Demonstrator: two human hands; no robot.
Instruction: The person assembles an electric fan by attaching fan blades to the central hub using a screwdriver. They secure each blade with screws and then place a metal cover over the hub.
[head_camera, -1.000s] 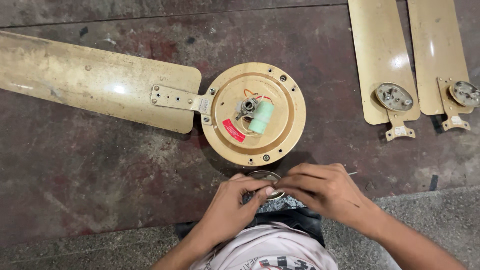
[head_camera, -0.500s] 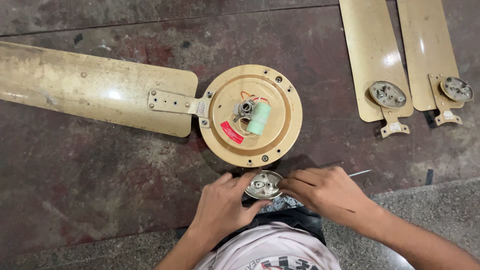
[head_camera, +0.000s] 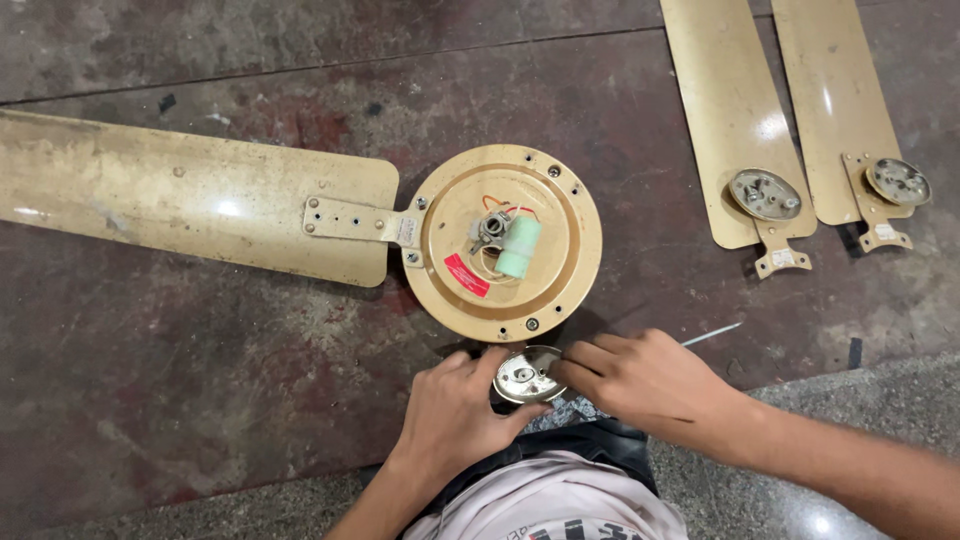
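Both hands on the small metal disc (head_camera: 527, 375).
Left hand (head_camera: 455, 415) and right hand (head_camera: 645, 385) each grip its rim, just below the fan motor housing (head_camera: 500, 240).

I count three gold fan blades (head_camera: 200, 200) on the floor, one round motor housing (head_camera: 502, 242), three small metal discs (head_camera: 527, 376), and my two hands (head_camera: 455, 415).

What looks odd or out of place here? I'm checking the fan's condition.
Only one blade is bolted to the motor housing; two blades lie loose apart. Wires and a green capacitor sit exposed.
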